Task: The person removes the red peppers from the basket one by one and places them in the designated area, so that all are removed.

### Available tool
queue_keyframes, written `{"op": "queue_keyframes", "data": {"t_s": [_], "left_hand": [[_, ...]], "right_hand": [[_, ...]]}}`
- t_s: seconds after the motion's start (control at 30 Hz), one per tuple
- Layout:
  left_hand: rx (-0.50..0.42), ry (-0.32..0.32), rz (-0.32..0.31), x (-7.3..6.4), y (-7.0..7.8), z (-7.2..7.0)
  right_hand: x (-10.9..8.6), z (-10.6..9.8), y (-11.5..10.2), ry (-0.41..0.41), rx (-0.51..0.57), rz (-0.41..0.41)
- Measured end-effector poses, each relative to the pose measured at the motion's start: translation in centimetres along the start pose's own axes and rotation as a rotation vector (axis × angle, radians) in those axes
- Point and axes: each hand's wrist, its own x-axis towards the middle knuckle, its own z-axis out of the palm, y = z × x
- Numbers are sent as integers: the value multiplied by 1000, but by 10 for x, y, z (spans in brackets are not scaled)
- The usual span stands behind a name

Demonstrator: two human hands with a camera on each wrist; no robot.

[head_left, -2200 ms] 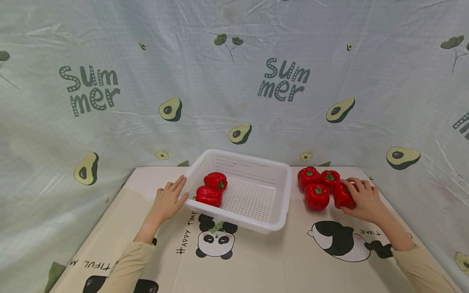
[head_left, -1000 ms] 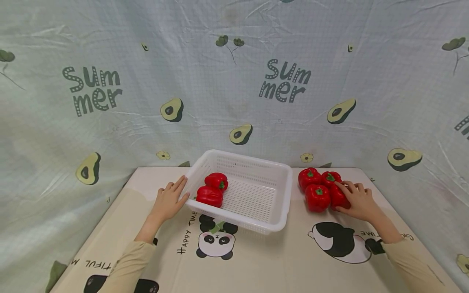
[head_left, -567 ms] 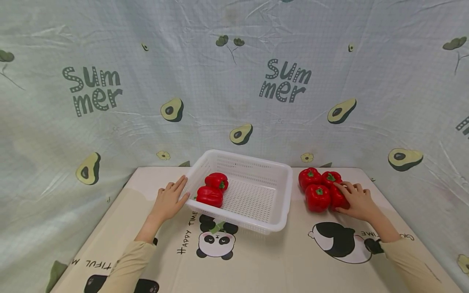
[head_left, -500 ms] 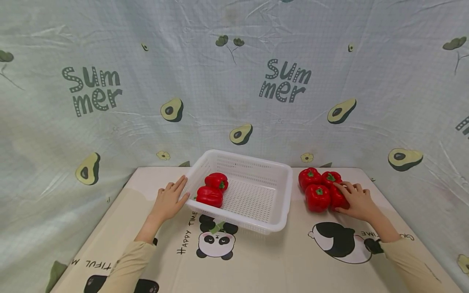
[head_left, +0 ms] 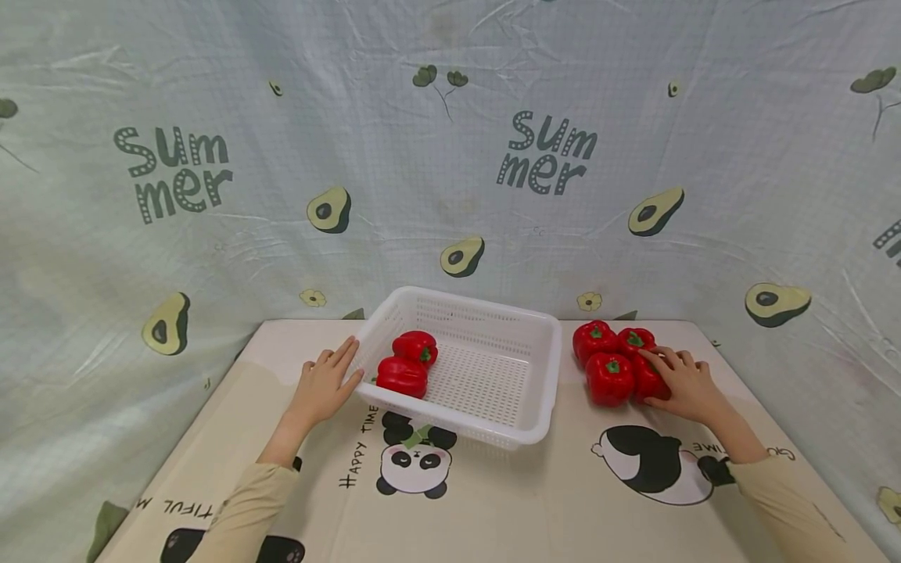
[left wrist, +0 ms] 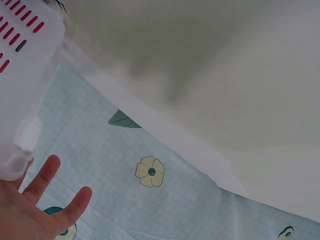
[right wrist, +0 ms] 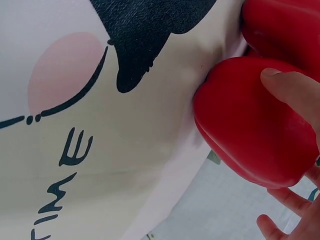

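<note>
A white perforated plastic basket [head_left: 454, 417] stands mid-table, two red bell peppers [head_left: 401, 378] lying at its left end. My left hand [head_left: 324, 385] touches the basket's left side, fingers mostly straight and spread; the left wrist view has the fingers [left wrist: 44, 177] by the basket's corner. On the right, my right hand [head_left: 691, 385] holds a red bell pepper [right wrist: 250, 120], thumb on one side and fingers around the other. That pepper sits close against others in a cluster: one in front [head_left: 609, 381] and two behind, including a bell pepper [head_left: 594, 342] at the back left.
A cream tablecloth [head_left: 493, 508] with panda drawings and lettering covers the table. Behind and at both sides hangs a pale curtain [head_left: 394, 156] printed with avocados. The basket stands close to the back edge.
Since the earliest frame, my right hand has shifted left with its bell pepper, bringing it up against the cluster. Over the last second it has stayed put. My left hand and the basket have not moved.
</note>
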Motion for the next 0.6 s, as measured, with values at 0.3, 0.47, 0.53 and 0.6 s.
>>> {"op": "queue_keyframes", "data": {"t_s": [0.3,0.47,0.53,0.6], "left_hand": [[12,7,2,0,-1,0],[10,7,3,-1,0,-1],[7,3,1,-1,1,-1],[8,3,3,-1,0,0]], "right_hand": [[-2,0,2,5,-3,6],[-3,-2,3,16,-2,0],[-3,-2,4,25,0,-2],[-3,-2,5,35,0,-5]]}}
